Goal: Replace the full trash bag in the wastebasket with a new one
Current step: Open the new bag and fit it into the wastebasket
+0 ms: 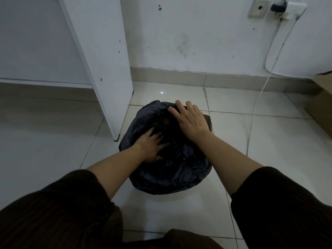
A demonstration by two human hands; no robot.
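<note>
Crinkled black plastic trash bag [172, 169] lines the round wastebasket [208, 121] on the pale tiled floor [269, 141], directly below you. Your left hand [150, 148] reaches inside, fingers spread on the film, gripping nothing. Your right hand [188, 119] lies flat over the far rim, nearer the fold.

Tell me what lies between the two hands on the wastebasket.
In the head view, only crumpled black trash bag lies between the left hand and the right hand; both rest on it, over the wastebasket.
</note>
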